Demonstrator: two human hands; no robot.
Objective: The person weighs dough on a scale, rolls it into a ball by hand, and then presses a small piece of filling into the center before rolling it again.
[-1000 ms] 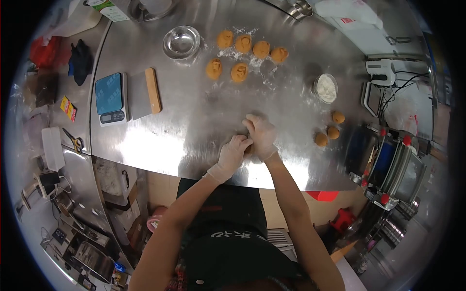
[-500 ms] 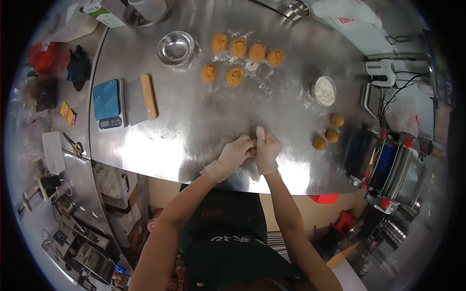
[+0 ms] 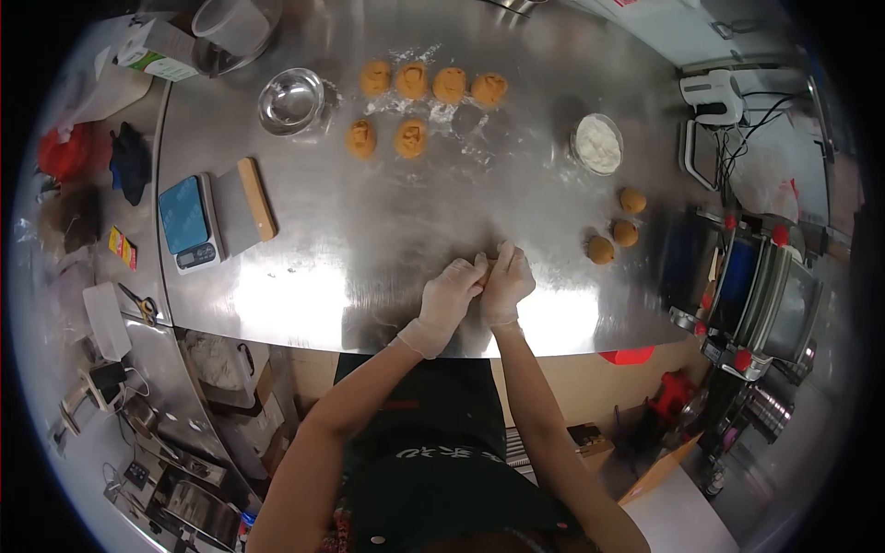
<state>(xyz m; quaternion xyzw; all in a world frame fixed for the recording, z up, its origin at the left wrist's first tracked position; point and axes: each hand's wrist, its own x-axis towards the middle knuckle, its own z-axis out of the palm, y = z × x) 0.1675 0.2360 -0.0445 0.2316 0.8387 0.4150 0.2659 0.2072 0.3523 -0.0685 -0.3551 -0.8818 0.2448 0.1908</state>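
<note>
Bright overhead light, glare on steel table (image 3: 369,230), fisheye edges dark, blurred.

Left hand (image 3: 449,293) and right hand (image 3: 506,281), both gloved, press together with fingers curled, forearms bare.

One view only: a head-worn camera, looking forward and steeply down from above the person's own chest and arms. Very wide lens; the frame is round with dark corners, and straight edges bow outward. Centre of view: the steel table (image 3: 387,230), seen nearly from overhead, its near edge running across the middle. Closest to the lens: the dark apron (image 3: 433,461), at bottom. Mid-distance: both gloved hands, left hand (image 3: 449,293) and right hand (image 3: 506,281). Far edge, top: dough pieces (image 3: 412,81). Left margin: side counter (image 3: 83,304). Right margin: machine (image 3: 756,304).
</note>
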